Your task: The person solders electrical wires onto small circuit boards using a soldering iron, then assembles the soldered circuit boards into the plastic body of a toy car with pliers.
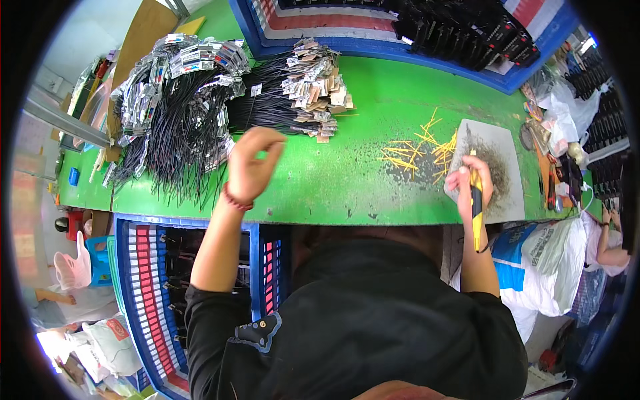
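Observation:
My left hand (pixel 253 163) is raised over the green bench top (pixel 333 180), fingers curled with thumb and forefinger pinched; I cannot make out anything in it. It hovers just in front of a big heap of black cables (pixel 193 127) with silver tags and a second bundle with paper tags (pixel 317 87). My right hand (pixel 470 183) grips a yellow and black hand tool (pixel 476 207), its tip over a grey mat (pixel 493 167) dusted with dark scraps. Loose yellow strips (pixel 417 153) lie left of the mat.
A blue crate of black parts (pixel 460 30) stands at the far edge of the bench. Another blue crate (pixel 153 280) sits below the near edge on the left. White sacks (pixel 553 260) are at the right, and another person (pixel 607 243) sits there.

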The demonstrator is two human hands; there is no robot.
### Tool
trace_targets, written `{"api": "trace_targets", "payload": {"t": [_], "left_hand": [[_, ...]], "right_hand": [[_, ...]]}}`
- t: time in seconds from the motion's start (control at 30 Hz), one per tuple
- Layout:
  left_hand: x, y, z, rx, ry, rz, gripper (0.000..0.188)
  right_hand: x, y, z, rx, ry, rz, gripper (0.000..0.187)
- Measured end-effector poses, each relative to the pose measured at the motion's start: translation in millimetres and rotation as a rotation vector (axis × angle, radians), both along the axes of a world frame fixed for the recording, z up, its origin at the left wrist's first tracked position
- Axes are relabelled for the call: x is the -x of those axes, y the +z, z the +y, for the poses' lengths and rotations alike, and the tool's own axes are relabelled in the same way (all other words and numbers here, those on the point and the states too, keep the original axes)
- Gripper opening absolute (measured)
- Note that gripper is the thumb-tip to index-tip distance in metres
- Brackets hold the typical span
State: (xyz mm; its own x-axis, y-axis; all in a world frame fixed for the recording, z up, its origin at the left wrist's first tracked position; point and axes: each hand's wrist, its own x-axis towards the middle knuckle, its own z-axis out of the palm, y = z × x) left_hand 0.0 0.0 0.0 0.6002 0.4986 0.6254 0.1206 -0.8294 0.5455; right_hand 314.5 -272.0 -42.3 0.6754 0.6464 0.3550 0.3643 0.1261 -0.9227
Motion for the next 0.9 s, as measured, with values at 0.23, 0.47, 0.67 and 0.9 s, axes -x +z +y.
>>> {"api": "trace_targets", "payload": {"t": [0.23, 0.47, 0.67, 0.9], "left_hand": [[-94.8, -8.6, 41.8, -0.424, -0.048, 0.425, 0.009], [-107.8, 0.4, 43.9, -0.270, 0.035, 0.264, 0.015], [-95.1, -18.6, 21.4, -0.026, 0.160, 0.144, 0.019], [-89.7, -29.8, 2.4, 0.189, 0.180, 0.015, 0.018]], "right_hand": [[0.4, -2.2, 30.8, 0.069, 0.227, 0.018, 0.022], [4.3, -12.3, 49.1, 0.064, 0.347, 0.138, 0.018], [26.7, 2.2, 112.4, 0.017, 0.359, -0.051, 0.028], [60.1, 2.2, 212.8, -0.120, 0.502, -0.452, 0.034]]}}
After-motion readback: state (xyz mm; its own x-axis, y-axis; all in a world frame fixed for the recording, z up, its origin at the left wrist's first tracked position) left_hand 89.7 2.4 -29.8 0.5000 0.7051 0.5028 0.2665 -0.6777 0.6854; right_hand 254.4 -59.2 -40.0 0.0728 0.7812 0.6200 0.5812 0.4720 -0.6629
